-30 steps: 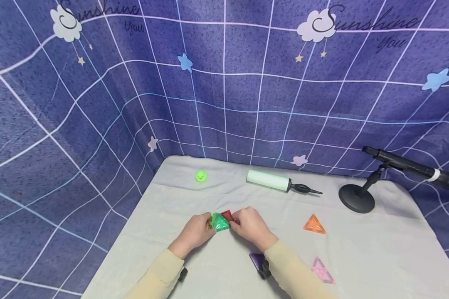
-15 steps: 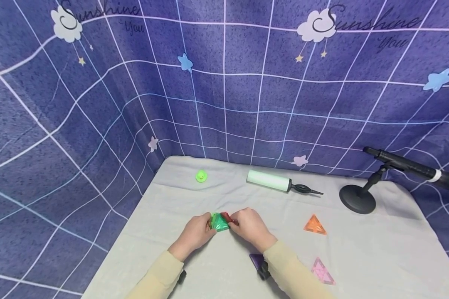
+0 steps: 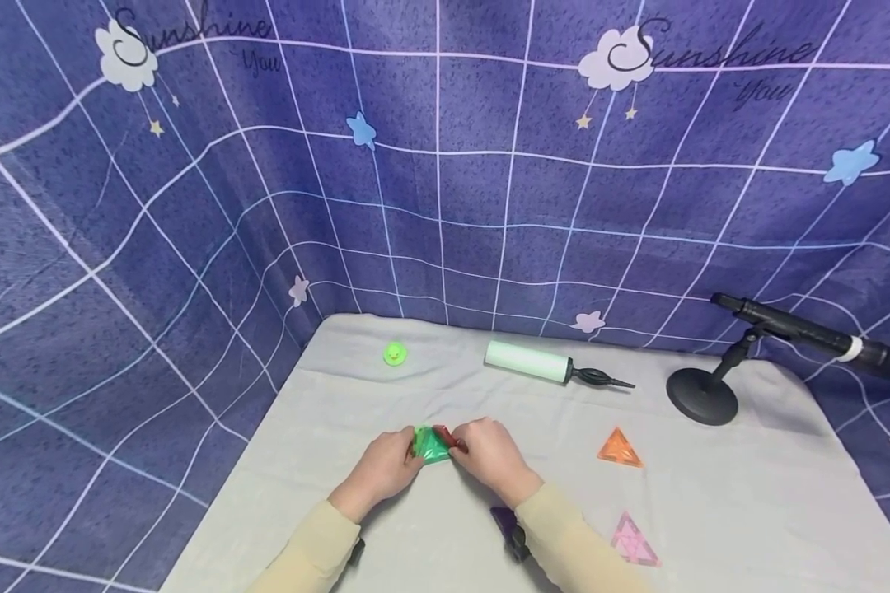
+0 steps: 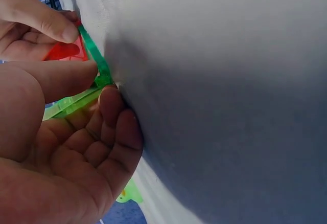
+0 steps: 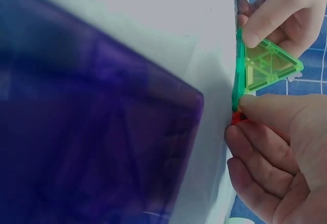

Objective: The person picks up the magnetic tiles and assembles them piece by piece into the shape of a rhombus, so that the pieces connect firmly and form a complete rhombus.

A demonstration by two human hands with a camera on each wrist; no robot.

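Table [image 3: 282,461] spread with pale, wrinkled cloth [image 3: 437,548]. Clock centred mid-table: small lime toy [image 3: 395,354] at 10; mint cylinder [image 3: 526,361], black-tipped, lying at 1; microphone stand [image 3: 702,397] upright near 2; orange triangle [image 3: 620,449] at 3; pink triangle [image 3: 634,543] at 4; purple triangle [image 3: 503,520], partly hidden, at 6; green tile [image 3: 433,450] at 9, contact unclear.

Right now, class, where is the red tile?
In the head view, the red tile is below centre, pinched by the right hand, with the darker green tile at its lower left.
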